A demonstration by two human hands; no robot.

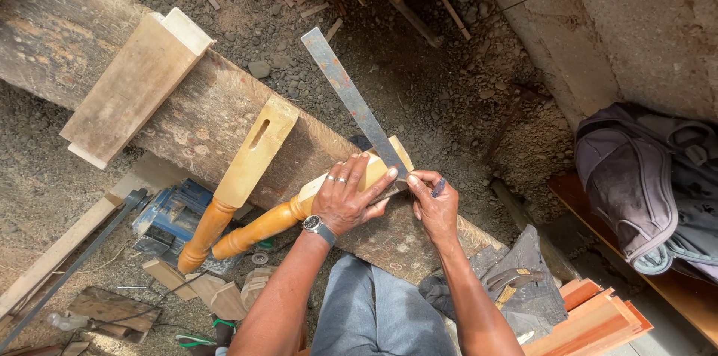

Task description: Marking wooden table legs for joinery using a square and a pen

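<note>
Two turned wooden legs (pixel 247 176) lie on one thick beam (pixel 202 113). The left hand (pixel 348 199) presses flat, fingers spread, on one steel square (pixel 351 102); the right hand (pixel 434 203) pinches a pencil (pixel 438 188).

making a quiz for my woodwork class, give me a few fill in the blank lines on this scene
The left hand presses a turned wooden leg onto a thick ___.
A metal ___ lies across the leg's square end.
The right hand holds a ___ against it.
The left wrist wears a ___.

Missing words: beam; square; pencil; watch
</note>
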